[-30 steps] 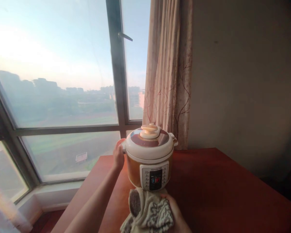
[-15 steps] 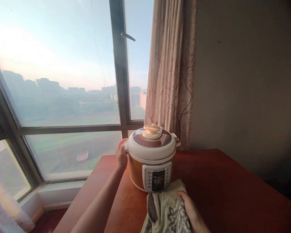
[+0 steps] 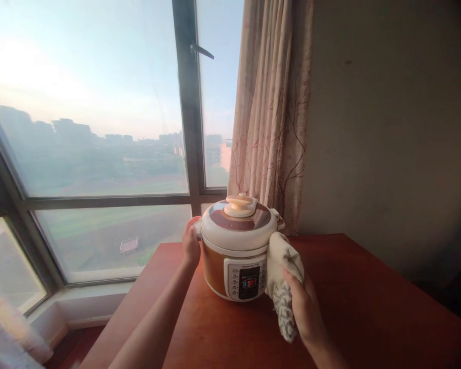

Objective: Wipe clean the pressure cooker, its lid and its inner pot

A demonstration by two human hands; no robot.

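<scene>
An electric pressure cooker (image 3: 215,266) with a white lid and a brown body stands upright on the red-brown table (image 3: 207,338). Its control panel (image 3: 248,279) faces me. My left hand (image 3: 192,243) is closed around the cooker's left side handle. In my right hand (image 3: 299,292) is a bunched cream cloth (image 3: 284,261) with a grey pattern, held against the cooker's right front side. The cloth covers the panel's right edge, and its lower end hangs down. Some fingers of my right hand are hidden behind the cloth.
Behind the table is a large window (image 3: 111,203) with a grey frame. A beige curtain (image 3: 269,113) hangs just behind the cooker. To the right rises a plain wall (image 3: 380,128). The table's left edge runs beside a low window sill (image 3: 96,292).
My right hand has lifted the cloth from below the panel up to the cooker's right side. My left hand keeps its hold on the handle. The view has shifted slightly.
</scene>
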